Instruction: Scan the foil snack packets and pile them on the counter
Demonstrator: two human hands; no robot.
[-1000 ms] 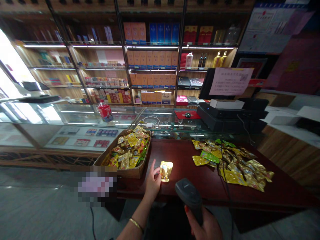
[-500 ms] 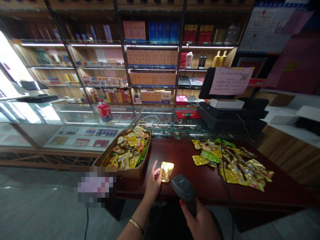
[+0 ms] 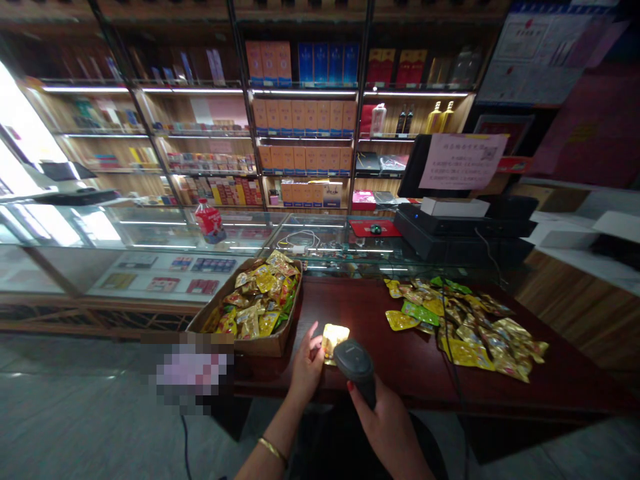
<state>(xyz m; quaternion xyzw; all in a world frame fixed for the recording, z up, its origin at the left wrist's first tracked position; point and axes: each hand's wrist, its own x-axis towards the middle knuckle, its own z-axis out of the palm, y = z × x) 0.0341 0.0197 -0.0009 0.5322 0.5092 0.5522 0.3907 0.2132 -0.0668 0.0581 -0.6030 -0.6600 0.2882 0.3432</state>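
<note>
While the right hand [image 3: 390, 420] grips a scanner [image 3: 354, 361] close over a lit packet [image 3: 336, 331] at the table [image 3: 345, 300], the left hand's [image 3: 306, 365] fingers meet its left edge; whether pinching, I cannot tell. Scanning seems underway, calling for steady aim. Beyond sit a box [image 3: 267, 346], left, and a loose pile [image 3: 493, 333], right; then a counter [image 3: 150, 231].
</note>
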